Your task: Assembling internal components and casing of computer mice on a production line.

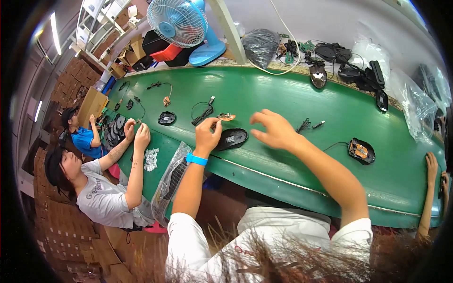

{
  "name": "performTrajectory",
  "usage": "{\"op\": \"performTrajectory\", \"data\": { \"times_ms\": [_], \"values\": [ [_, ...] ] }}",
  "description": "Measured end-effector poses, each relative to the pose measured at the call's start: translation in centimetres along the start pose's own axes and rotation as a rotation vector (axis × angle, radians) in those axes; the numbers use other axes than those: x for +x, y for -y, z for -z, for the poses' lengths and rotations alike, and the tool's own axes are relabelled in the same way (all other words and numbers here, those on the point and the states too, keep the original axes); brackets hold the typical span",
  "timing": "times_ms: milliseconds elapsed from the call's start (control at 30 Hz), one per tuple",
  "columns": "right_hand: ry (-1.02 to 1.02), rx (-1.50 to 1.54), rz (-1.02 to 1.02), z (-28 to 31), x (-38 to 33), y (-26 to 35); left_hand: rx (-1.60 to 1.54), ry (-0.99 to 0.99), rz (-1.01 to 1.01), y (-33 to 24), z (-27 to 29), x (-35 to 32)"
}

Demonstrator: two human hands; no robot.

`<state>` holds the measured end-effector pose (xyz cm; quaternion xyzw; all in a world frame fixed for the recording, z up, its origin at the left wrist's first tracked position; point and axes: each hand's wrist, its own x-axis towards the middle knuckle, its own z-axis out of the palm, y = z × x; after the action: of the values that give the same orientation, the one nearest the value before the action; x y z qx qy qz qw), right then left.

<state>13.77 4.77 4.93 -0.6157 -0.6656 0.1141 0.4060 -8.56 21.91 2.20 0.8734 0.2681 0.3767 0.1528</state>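
Blue fan point(173, 23) beside red bin point(166, 53)

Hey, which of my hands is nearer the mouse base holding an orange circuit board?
Right: your right hand is left of that mouse base; your left hand is farther left.

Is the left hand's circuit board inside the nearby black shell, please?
Out: the left hand holds the circuit board clear of the black shell.

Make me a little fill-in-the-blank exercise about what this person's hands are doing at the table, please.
1. The left hand holds a circuit board coloured ____.
2. The right hand is holding ____.
3. The blue wristband is on the person's ____ wrist.
4. The work surface under the black mouse shell is ____.

Missing words: orange; nothing; left; green.
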Motion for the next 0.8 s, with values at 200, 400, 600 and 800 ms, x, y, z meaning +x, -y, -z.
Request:
{"op": "performTrajectory", "data": {
  "times_ms": [200, 400, 600, 800],
  "values": [
    [0.084, 0.231, -0.153, -3.3, 6.0, 2.1, -0.048, -0.144, -0.075, -3.4, 0.2, -1.4],
    [0.206, 0.295, -0.257, -3.4, 6.6, 3.1, -0.058, -0.157, -0.163, -4.2, 1.3, -2.3],
    [-0.207, 0.006, 0.069, -3.2, 4.0, 2.4, -0.077, -0.086, -0.080, -4.4, 3.5, -4.5],
    [-0.305, -0.078, 0.227, -1.9, 0.9, 2.6, -0.077, 0.098, 0.025, -4.4, 3.3, -5.1]
  ]
}}
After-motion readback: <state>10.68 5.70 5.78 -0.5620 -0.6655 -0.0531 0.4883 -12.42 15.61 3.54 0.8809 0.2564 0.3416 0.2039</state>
